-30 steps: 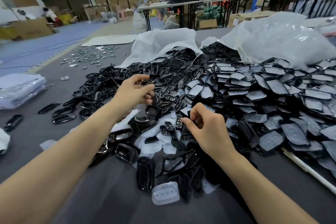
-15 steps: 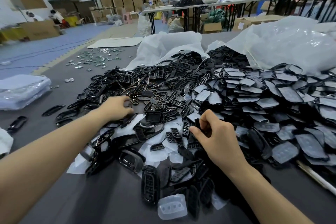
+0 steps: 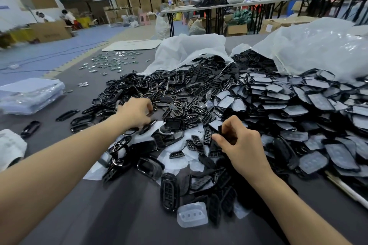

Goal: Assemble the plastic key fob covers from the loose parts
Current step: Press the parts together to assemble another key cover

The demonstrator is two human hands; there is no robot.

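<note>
The right hand is pinching a small black part between thumb and curled fingers, just above the middle of the heap and a little toward the tabletop's near edge. The part is standing on end, its long axis upright and its thin edge facing the camera.

The left hand is reaching into the black frames that are spreading toward the left edge. Its fingers are curling down together onto a slim black frame, whose long axis is running diagonally from the near left to the far right. The blur is hiding whether they are actually gripping it.

Grey-backed pads are lying stacked toward the right edge, spilling from clear plastic bags at the far side. Close to the near edge, a long black cover is lying flat with its long axis pointing away from the person, and a translucent pad is resting just beside it.
</note>
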